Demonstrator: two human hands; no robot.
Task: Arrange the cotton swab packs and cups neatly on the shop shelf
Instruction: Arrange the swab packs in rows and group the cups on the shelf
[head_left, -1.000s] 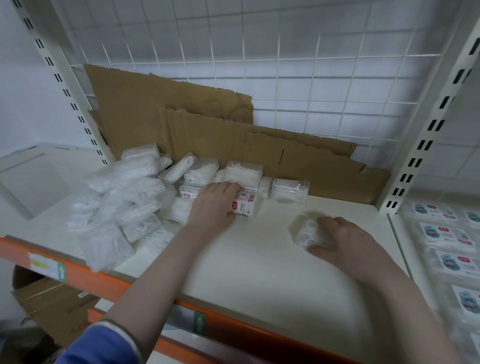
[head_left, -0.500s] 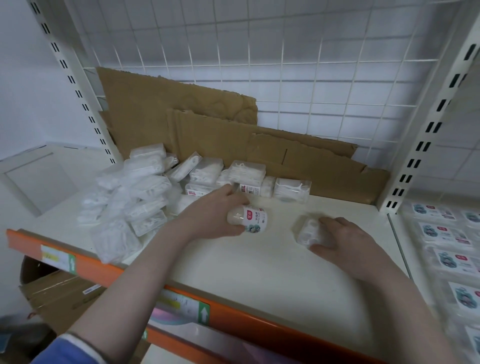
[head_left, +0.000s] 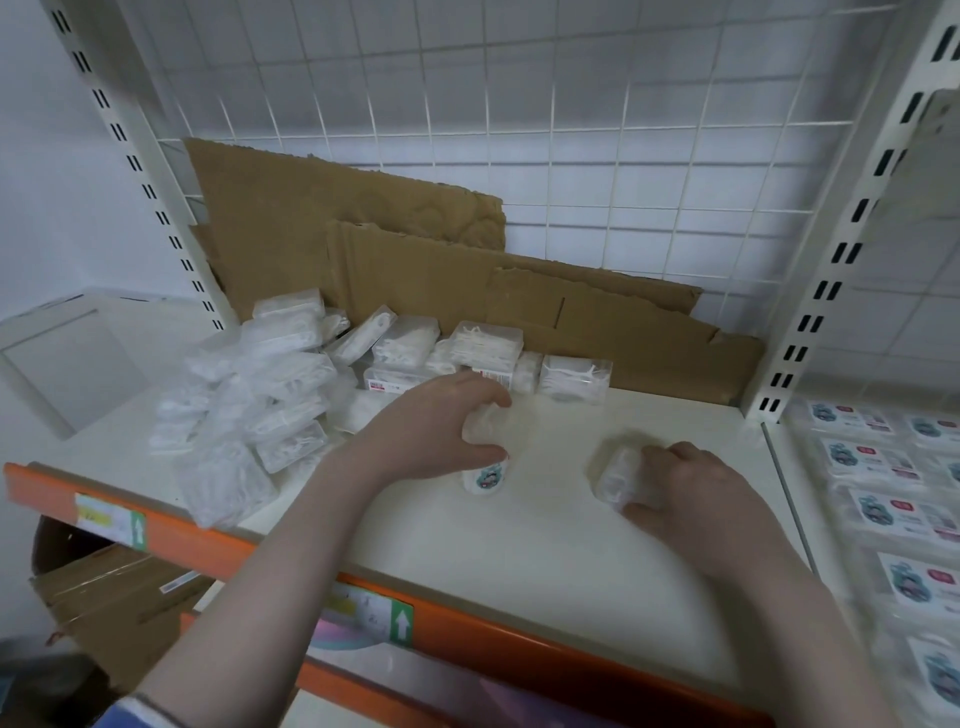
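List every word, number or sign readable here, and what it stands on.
White up-arrow sign: on the green tag of the orange shelf rail.
Same arrow: on the second green tag.
Printed label on the small white cup under the left hand: blurred.
Red-badged labels on the flat clear packs: blurred.

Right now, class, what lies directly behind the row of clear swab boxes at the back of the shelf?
Torn brown cardboard sheets lean behind the clear swab boxes, with a white wire grid behind them. The cardboard's lower edge and the grid's bottom are hidden.
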